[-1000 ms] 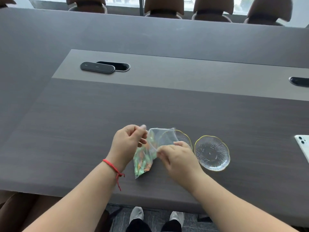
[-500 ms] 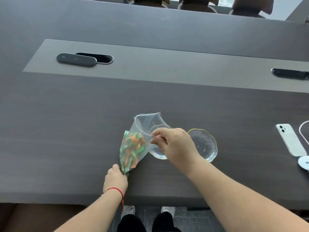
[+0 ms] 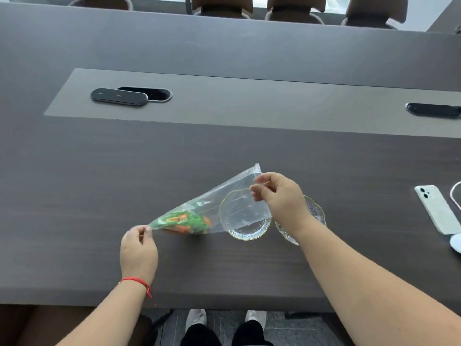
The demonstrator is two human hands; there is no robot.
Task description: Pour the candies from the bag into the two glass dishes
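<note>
A clear plastic bag (image 3: 224, 198) stretches sideways above the dark table, with green and orange candies (image 3: 185, 222) gathered in its left, lower corner. My left hand (image 3: 138, 248) pinches that bottom corner. My right hand (image 3: 279, 198) pinches the bag's open mouth end, which lies over the left glass dish (image 3: 245, 233). The right glass dish (image 3: 315, 213), gold-rimmed like the first, sits just beside it and is partly hidden by my right hand and wrist. No candies show in either dish.
A white phone (image 3: 435, 208) and a white cable lie at the right edge. A black oval lid (image 3: 119, 96) beside a cable opening sits on the grey centre strip, another opening (image 3: 432, 110) at far right. Chairs line the far side.
The bag went from nearly upright to lying sideways. My left hand shifted from the mouth to the bottom corner, and my right hand carried the mouth rightward over the left dish.
</note>
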